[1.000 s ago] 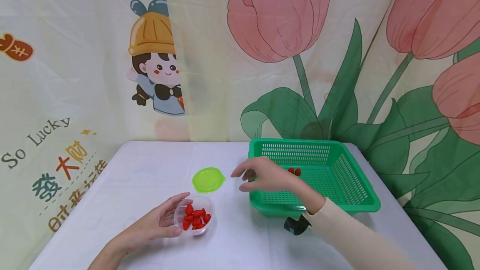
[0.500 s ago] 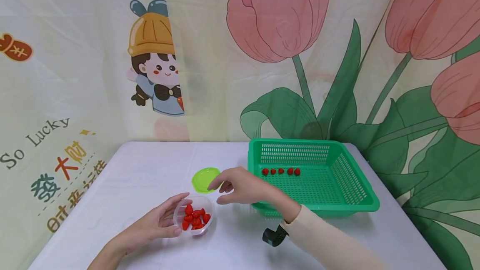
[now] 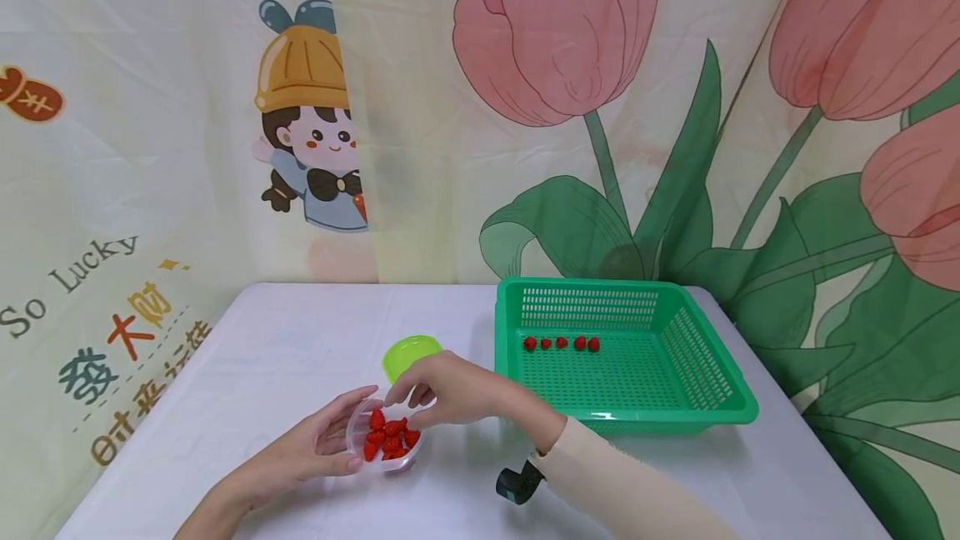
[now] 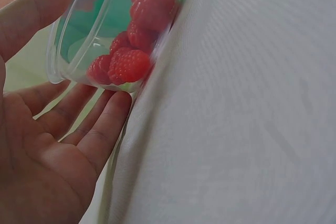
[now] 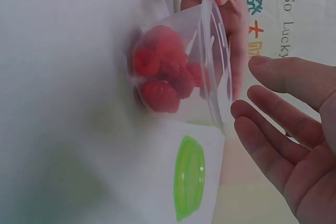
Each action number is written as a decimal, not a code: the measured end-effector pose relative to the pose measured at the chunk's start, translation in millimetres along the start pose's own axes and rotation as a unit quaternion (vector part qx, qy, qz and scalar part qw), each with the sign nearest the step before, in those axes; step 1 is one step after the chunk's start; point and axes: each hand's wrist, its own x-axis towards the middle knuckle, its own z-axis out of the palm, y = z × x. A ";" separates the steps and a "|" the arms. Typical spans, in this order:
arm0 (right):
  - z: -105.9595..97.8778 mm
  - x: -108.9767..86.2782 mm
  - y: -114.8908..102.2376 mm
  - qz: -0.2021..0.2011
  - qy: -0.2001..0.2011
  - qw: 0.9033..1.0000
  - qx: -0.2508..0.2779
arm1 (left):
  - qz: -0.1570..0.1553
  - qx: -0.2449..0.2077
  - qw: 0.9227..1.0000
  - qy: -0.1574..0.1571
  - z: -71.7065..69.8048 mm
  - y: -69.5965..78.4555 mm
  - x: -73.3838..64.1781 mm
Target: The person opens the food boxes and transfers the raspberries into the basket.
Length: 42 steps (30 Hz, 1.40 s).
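Note:
A clear plastic tub (image 3: 405,465) holds several raspberries (image 3: 392,437) and stands on the table. My left hand (image 3: 303,448) grips its left side, thumb at the front and fingers round the back; the left wrist view shows the thumb (image 4: 37,11) by the rim. Over the tub's right edge hovers my right hand (image 3: 457,390), fingers loosely bent and nothing between them. In the right wrist view those fingers (image 5: 270,148) are apart from the raspberries. Behind the tub lies a lime-green lid (image 3: 408,354), partly hidden by the right hand.
A green slotted basket (image 3: 630,417) stands at the right of the white-covered table (image 3: 300,340). Several raspberries (image 3: 562,343) sit in a row along its back. A printed cloth (image 3: 420,190) hangs behind the table.
My right hand has moved left and down, from beside the basket to above the tub, uncovering more raspberries in the basket. My left hand and the tub have stayed put.

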 end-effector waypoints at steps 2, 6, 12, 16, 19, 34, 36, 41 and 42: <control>3.2 3.5 0.2 -0.004 -0.008 1.000 -0.001 | -0.001 0.001 1.000 0.001 0.0 0.3 0.0; 8.8 9.7 1.5 -0.009 -0.020 1.000 -0.006 | -0.002 -0.001 1.000 -0.002 0.4 1.1 0.0; 14.9 18.4 2.2 -0.007 -0.036 0.999 -0.028 | -0.002 -0.004 1.000 -0.003 0.6 2.1 -0.1; 17.5 22.9 1.2 0.002 -0.054 0.998 -0.040 | -0.003 -0.004 1.000 -0.002 0.1 2.1 0.1; 18.8 25.4 0.6 0.005 -0.070 0.996 -0.046 | -0.004 -0.004 1.000 -0.003 -0.2 1.5 0.0; 13.4 37.2 -9.2 0.005 -0.151 0.985 -0.082 | 0.007 -0.002 1.000 -0.006 -1.1 -0.9 -1.3; 12.2 38.6 -11.3 0.009 -0.162 0.983 -0.085 | 0.009 0.000 1.000 -0.007 -1.2 -1.1 -1.3; 12.2 44.1 -13.4 0.020 -0.193 0.976 -0.094 | 0.014 0.001 1.000 -0.008 -0.9 -1.3 -1.0; 12.5 45.3 -13.6 0.021 -0.200 0.975 -0.099 | 0.015 0.000 1.000 -0.008 -0.8 -1.4 -1.0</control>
